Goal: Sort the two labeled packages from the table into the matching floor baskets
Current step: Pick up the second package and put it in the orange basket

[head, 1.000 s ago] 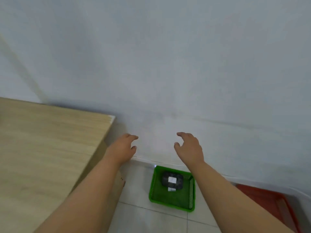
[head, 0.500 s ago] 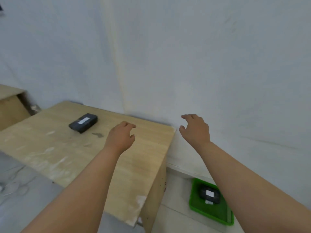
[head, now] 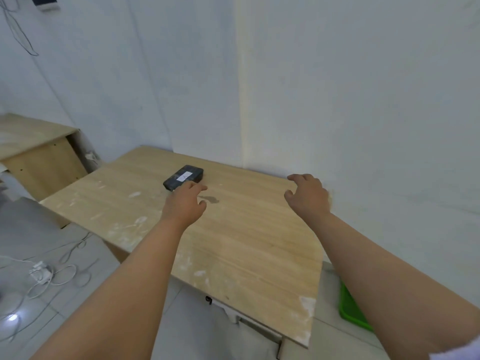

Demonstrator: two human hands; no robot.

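View swung left since half second ago: green basket (head: 350, 306) now mostly behind right forearm. Both hands empty, fingers loosely spread. Left hand (head: 185, 203) closer to black package (head: 184, 177) than before, maybe touching near end. Right hand (head: 306, 196) well apart. Package flat, rectangular, white label, on scuffed wood-grain table (head: 246, 245).

White cables (head: 55, 275) and a small white adapter (head: 41, 271) lay loose on the grey tiled floor (head: 46, 255) at lower left. A second wooden unit (head: 39, 152) stood against the white wall (head: 337, 87) at left. Dark wires (head: 18, 29) hung at the wall's upper left corner.
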